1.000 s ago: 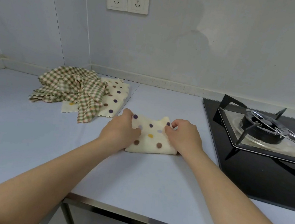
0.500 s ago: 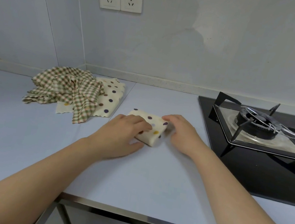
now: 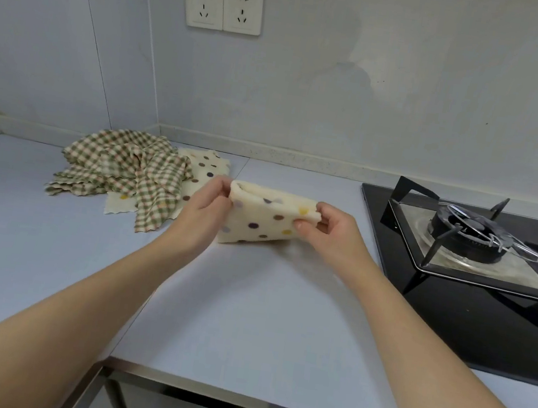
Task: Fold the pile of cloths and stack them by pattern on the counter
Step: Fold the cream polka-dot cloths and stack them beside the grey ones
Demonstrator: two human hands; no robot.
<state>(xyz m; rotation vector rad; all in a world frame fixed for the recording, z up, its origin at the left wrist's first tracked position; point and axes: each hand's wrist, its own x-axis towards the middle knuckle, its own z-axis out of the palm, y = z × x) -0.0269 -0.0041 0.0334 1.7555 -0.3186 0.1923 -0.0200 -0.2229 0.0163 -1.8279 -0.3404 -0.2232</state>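
Cream dotted cloth (image 3: 265, 220) folded, pinched at both ends by my left hand (image 3: 202, 211) and right hand (image 3: 333, 230).
Loose pile (image 3: 127, 166) beyond my left hand unfolded; no stack yet.

counter (image 3: 227, 319) front: open | left: cloth pile (image 3: 126, 173) | right: stove (image 3: 470, 239)

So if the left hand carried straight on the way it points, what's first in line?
The folded dotted cloth that the left hand pinches. Beyond it, probably only counter up to the back wall; the cloth pile seems off to the left, depth unclear.
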